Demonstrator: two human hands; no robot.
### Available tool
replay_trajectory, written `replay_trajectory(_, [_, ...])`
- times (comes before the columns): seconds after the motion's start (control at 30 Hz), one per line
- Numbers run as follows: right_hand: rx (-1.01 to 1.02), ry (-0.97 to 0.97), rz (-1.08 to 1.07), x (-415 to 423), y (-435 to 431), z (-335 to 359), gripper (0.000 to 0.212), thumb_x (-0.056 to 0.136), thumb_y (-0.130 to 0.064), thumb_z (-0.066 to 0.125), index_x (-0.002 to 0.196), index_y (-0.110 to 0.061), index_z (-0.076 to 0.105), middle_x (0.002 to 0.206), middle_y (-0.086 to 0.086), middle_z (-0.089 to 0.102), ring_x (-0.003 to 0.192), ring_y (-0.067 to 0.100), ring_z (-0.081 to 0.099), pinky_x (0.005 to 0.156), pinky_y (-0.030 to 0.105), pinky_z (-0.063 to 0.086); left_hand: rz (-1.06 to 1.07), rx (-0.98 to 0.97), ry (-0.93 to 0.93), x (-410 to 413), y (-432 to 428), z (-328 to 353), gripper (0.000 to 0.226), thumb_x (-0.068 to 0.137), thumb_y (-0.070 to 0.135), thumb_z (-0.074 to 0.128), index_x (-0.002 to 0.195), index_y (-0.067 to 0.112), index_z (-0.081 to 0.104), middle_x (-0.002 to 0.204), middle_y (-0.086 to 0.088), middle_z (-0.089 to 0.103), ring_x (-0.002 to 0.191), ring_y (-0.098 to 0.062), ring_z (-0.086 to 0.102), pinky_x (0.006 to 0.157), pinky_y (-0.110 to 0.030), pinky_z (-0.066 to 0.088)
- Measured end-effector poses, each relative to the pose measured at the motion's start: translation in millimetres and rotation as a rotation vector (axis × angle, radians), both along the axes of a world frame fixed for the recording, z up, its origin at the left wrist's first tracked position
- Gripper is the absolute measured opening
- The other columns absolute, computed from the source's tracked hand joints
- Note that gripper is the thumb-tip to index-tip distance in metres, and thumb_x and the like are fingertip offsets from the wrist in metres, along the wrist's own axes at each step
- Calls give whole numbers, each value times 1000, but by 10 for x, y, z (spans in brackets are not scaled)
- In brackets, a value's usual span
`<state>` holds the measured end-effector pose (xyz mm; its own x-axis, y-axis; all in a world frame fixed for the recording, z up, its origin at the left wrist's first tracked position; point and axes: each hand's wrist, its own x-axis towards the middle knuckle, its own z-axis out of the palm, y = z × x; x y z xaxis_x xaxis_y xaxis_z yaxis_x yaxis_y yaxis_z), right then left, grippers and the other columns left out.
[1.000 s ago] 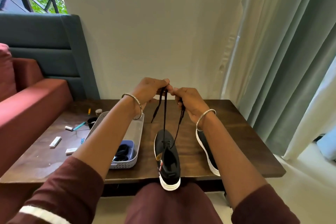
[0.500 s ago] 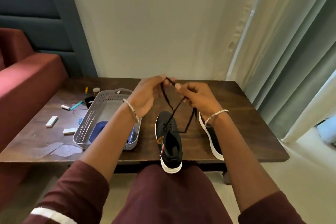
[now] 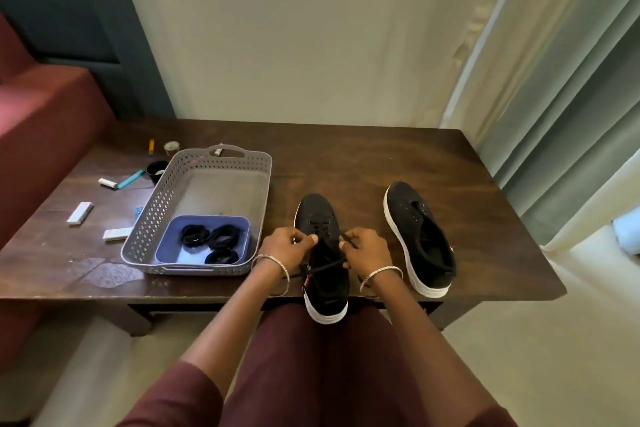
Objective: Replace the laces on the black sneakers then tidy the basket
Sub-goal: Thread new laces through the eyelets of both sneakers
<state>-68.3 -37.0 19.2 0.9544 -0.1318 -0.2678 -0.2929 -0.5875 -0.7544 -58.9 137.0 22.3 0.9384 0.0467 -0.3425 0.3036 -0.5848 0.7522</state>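
Lacing the near black white-soled sneaker (image 3: 317,213).
Left hand (image 3: 289,248) and right hand (image 3: 367,251) each pinch a thin black lace end (image 3: 347,238), spread apart, probably to draw it snug.

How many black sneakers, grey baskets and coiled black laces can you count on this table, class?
Black sneakers: 2
Grey baskets: 1
Coiled black laces: 3
Total: 6

Two sneakers (image 3: 317,213) (image 3: 407,210); one basket (image 3: 149,215); three laces (image 3: 195,236) (image 3: 227,234) (image 3: 221,256)
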Motion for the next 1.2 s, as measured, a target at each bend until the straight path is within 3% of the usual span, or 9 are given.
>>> replay_trajectory(0.1, [-129, -50, 27, 63, 29, -25, 18, 88, -27, 67, 103, -21, 75, 96, 8, 75, 88, 29, 71, 82, 40, 58, 44, 56, -22, 57, -81, -10, 27, 85, 50, 71, 88, 24, 78, 85, 1, 70, 84, -20, 64, 74, -28, 47])
replay_trajectory(0.27, [-217, -69, 30, 101, 49, -44, 15, 88, -32, 69, 91, -19, 75, 89, 8, 73, 89, 30, 68, 74, 32, 52, 101, 84, 4, 175, -96, -59, 19, 79, 39, 79, 77, 20, 77, 80, -4, 72, 80, -23, 66, 75, -31, 53])
replay_trajectory(0.37, [-210, -71, 46, 78, 69, -66, 17, 92, -28, 62, 90, -13, 69, 91, 9, 71, 90, 30, 64, 71, 31, 45, 96, 59, 108, 219, -47, -120, 29, 85, 36, 75, 78, 10, 65, 82, -8, 65, 79, -28, 62, 72, -32, 48])
replay_trajectory(0.47, [-202, -85, 21, 17, 106, -96, 16, 94, -26, 58, 91, -12, 65, 90, 9, 69, 89, 30, 63, 69, 31, 41, 90, -36, 198, 217, -46, -184, 30, 95, 32, 62, 102, 3, 60, 97, -17, 63, 94, -34, 63, 73, -32, 43])
replay_trajectory(0.73, [-204, -125, -96, -139, 202, -100, 19, 96, -28, 57, 100, -12, 66, 95, 9, 71, 92, 31, 65, 68, 29, 37, 168, -228, 242, 175, -15, -146, 14, 101, 20, 55, 100, 6, 53, 89, -9, 64, 53, -15, 45, 49, -25, 39])
replay_trajectory(0.8, [-182, -134, -108, -160, 213, -106, 18, 96, -27, 58, 96, -11, 66, 92, 9, 71, 90, 29, 65, 67, 28, 35, 158, -212, 208, 157, 10, -188, 21, 98, 24, 59, 99, 3, 61, 76, -6, 62, 52, -15, 46, 50, -23, 39])
replay_trajectory(0.93, [-170, -137, -83, -118, 131, -61, 14, 89, -28, 67, 87, -15, 69, 91, 4, 67, 86, 22, 63, 68, 27, 39, 98, -195, 88, 116, 53, -274, 27, 95, 24, 64, 72, 12, 67, 53, 5, 56, 51, -13, 44, 56, -27, 37])
replay_trajectory(1.07, [-149, -212, -87, -55, 90, 23, 13, 84, -31, 74, 82, -20, 67, 88, -4, 65, 82, 13, 62, 73, 31, 50, 57, -109, -45, 91, 50, -262, 20, 91, 16, 66, 74, 26, 67, 72, 6, 71, 69, -17, 60, 70, -30, 49])
replay_trajectory(1.2, [-162, -113, 55, -60, 116, 23, 22, 81, -33, 76, 99, -21, 70, 97, -2, 72, 94, 17, 66, 80, 29, 52, -34, 134, -286, 70, -29, -103, 16, 88, 25, 68, 82, 40, 70, 88, 11, 69, 86, -13, 65, 79, -31, 52])
